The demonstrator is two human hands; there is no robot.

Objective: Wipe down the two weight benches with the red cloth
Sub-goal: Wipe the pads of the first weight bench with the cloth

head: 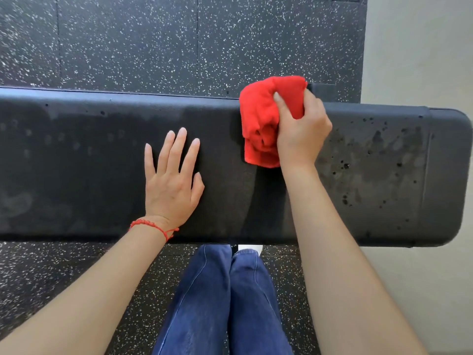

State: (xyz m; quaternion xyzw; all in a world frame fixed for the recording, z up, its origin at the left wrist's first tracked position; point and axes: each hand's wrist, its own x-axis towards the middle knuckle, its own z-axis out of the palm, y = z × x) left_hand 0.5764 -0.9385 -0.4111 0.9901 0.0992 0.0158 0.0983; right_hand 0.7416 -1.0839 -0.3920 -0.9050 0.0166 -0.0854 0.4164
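Head view: one black padded weight bench (102, 162) runs across the frame.
Bench surface: matte vinyl, rounded right end, dark droplets and smears there.
Red cloth (263, 124): soft, bunched, lying on the pad's far edge.
Right hand (302, 131): fingers clenched around the cloth, pressing it down.
Left hand (171, 180): flat, fingers spread on the pad; red beaded bracelet (151, 225) at wrist.
Floor (153, 42): speckled black rubber.
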